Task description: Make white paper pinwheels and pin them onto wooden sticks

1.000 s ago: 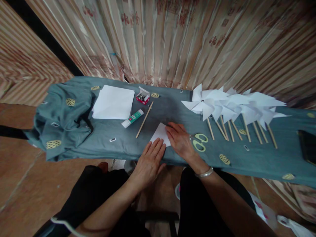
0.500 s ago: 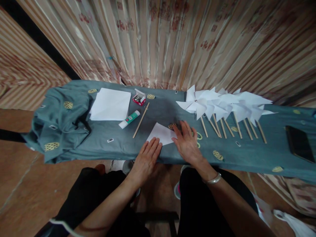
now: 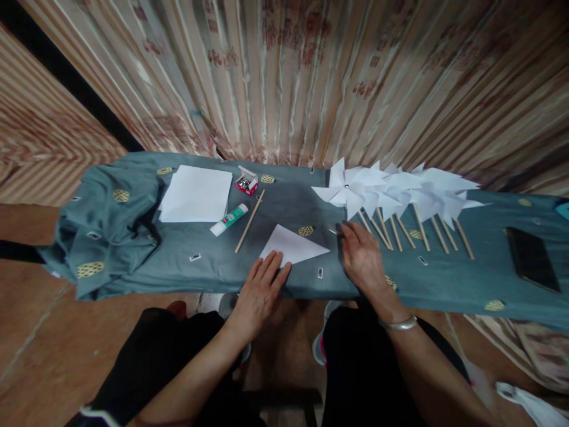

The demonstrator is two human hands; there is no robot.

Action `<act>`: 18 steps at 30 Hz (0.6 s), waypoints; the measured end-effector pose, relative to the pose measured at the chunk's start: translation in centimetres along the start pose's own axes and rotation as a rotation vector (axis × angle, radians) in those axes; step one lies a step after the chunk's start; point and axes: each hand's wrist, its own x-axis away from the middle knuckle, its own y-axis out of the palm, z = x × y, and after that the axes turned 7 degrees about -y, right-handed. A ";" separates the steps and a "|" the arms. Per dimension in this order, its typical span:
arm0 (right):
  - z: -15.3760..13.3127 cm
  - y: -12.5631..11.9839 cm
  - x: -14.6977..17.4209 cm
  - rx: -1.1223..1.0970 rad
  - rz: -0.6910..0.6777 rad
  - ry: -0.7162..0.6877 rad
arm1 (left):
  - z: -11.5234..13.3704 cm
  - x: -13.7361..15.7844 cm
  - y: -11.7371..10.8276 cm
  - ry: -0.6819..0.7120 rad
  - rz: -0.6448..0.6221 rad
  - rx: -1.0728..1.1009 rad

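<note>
My left hand (image 3: 264, 279) lies with its fingers stretched out on the lower edge of a folded white paper triangle (image 3: 291, 244), pressing it to the cloth. Apart from the paper, to its right, my right hand (image 3: 362, 255) is closed over a pair of scissors (image 3: 333, 231). Only the metal tip of the blades shows; my fingers cover the handles. Left of the triangle are a thin wooden stick (image 3: 249, 221) and a green and white glue stick (image 3: 229, 219).
Finished paper pinwheels (image 3: 347, 187) on wooden sticks lie overlapped at the back right. A stack of white paper (image 3: 195, 194) and a small red box of metal pins (image 3: 246, 182) stand at the back left. A phone (image 3: 532, 259) lies far right. The grey-green cloth (image 3: 118, 231) is bunched at left.
My right hand has left the paper's right corner, moved right, and closed over the scissors. The triangle's right point is now uncovered. My left hand stays on the paper.
</note>
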 end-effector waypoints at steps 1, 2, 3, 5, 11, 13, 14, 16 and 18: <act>-0.9 -0.1 0.0 -0.058 0.016 -0.068 | 0.1 -0.1 0.0 -0.004 0.004 0.002; -2.0 -0.2 0.1 -0.125 0.004 -0.156 | 0.1 -0.1 0.0 -0.007 0.010 0.000; -3.0 -0.2 0.2 -0.196 -0.030 -0.254 | 0.1 -0.1 0.1 -0.005 0.017 -0.004; -4.9 -0.1 0.5 -0.291 -0.114 -0.370 | 0.1 0.0 0.2 0.002 0.029 -0.011; -5.9 0.1 1.2 -0.360 -0.149 -0.352 | -1.0 1.8 -0.2 -0.014 0.076 0.039; -5.4 0.0 1.3 -0.374 -0.143 -0.344 | -1.4 2.6 -0.7 -0.036 0.081 0.041; -5.2 -0.1 1.4 -0.381 -0.141 -0.338 | -1.6 3.0 -0.9 -0.046 0.080 0.036; -4.7 -0.2 1.5 -0.381 -0.137 -0.316 | -1.9 3.7 -1.3 -0.062 0.078 0.016; -4.1 -0.4 1.6 -0.347 -0.126 -0.278 | -2.2 4.3 -1.7 -0.067 0.084 0.002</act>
